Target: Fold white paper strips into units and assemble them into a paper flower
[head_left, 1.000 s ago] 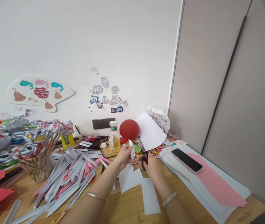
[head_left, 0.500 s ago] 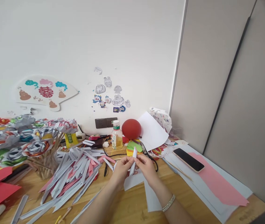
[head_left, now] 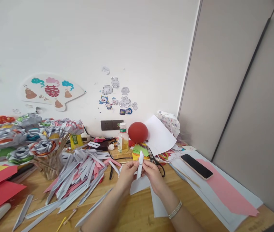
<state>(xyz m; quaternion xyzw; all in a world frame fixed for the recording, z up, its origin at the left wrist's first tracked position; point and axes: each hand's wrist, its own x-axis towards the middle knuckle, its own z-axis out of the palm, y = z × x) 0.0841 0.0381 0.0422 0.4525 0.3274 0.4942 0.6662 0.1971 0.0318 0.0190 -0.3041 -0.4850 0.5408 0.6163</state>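
A narrow folded strip of white paper [head_left: 140, 166] stands nearly upright between my hands, its pointed tip up. My left hand [head_left: 127, 173] is closed on its left edge, thumb near the strip's middle. From the other side my right hand [head_left: 153, 174] pinches the same strip; a beaded bracelet [head_left: 174, 210] circles that wrist. Beneath the hands lie white paper pieces [head_left: 158, 203] on the wooden table [head_left: 132, 212]. To the left spreads a heap of folded white and pink paper strips [head_left: 83, 174].
Paper flowers on sticks [head_left: 46, 148] crowd the left. Behind the hands are a bottle [head_left: 122, 141], a red balloon [head_left: 138, 132], scissors [head_left: 157, 162] and green paper [head_left: 140, 150]. A phone [head_left: 196, 165] rests on pink and white sheets at right. Red paper [head_left: 3, 196] lies front left.
The thumbs have drawn slightly apart, and more of the folded strip's middle shows between them. The whole view has shifted a little.
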